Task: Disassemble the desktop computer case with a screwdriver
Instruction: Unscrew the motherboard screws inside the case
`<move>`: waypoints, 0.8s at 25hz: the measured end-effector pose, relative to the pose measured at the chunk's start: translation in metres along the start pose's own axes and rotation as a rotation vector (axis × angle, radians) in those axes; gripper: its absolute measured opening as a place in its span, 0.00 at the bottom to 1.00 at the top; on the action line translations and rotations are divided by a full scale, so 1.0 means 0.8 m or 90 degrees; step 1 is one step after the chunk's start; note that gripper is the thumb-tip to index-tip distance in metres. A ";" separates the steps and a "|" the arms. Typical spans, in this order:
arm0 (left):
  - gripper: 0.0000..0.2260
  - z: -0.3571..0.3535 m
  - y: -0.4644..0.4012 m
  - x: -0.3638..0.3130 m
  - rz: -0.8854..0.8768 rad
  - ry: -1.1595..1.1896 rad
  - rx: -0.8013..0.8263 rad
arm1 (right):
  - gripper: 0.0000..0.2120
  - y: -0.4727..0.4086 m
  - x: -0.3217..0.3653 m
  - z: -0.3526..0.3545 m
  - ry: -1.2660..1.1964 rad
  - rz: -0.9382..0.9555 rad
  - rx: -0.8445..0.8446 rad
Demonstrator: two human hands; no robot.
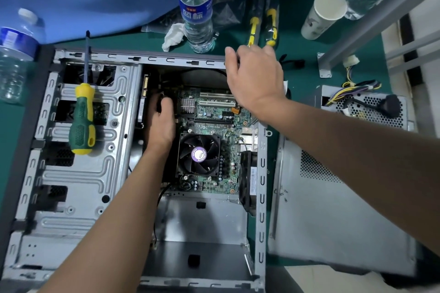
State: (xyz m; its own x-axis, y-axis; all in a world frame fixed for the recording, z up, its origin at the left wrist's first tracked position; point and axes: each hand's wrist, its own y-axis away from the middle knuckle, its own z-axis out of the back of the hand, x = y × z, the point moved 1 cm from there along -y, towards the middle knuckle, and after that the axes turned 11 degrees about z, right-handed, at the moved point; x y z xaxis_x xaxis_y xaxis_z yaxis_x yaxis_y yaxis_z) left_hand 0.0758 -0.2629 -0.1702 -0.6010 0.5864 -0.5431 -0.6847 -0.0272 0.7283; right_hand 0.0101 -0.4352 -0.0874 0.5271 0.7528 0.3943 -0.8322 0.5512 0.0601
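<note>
The desktop computer case [78, 197] lies on its side on the green table [297, 59], open side up, with its motherboard [214, 112] and the CPU cooler fan [198, 153] exposed; the removed side panel [333, 209] lies just beside it on the right, and the power supply [371, 107] with its wire bundle sits beyond that panel. The left hand [162, 123] reaches down inside the case at the left edge of the motherboard, fingers curled round something dark there, though what it holds cannot be made out. The right hand [254, 76] rests at the far rim of the case near its back corner, fingers bent over the metal edge; whether it truly grips the rim cannot be told. The green-and-yellow screwdriver [82, 116] lies unused on the drive cage, apart from both hands. The case looks to be stiff sheet steel, fairly heavy and with thin edges that could cut, so it is best held by the folded rims; the board is likely fragile and should be taken by its edges, never by the fan or the slots
</note>
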 end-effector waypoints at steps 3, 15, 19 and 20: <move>0.31 -0.004 -0.011 -0.010 0.037 0.043 0.020 | 0.20 0.000 0.000 0.001 -0.002 -0.003 0.005; 0.11 -0.022 -0.037 -0.014 0.037 0.127 0.012 | 0.20 -0.001 0.000 0.000 -0.001 -0.005 0.002; 0.16 -0.023 -0.049 -0.028 -0.048 0.082 -0.112 | 0.20 -0.001 0.000 0.000 -0.002 -0.006 -0.003; 0.20 -0.026 -0.054 -0.026 -0.025 0.074 -0.061 | 0.19 -0.001 0.000 0.000 -0.001 -0.007 -0.003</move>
State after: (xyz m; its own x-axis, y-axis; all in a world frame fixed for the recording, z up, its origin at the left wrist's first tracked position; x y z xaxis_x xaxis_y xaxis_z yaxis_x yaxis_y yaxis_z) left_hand 0.1099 -0.2906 -0.1990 -0.6135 0.4906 -0.6188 -0.7413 -0.0875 0.6655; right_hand 0.0108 -0.4351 -0.0874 0.5356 0.7466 0.3947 -0.8259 0.5607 0.0602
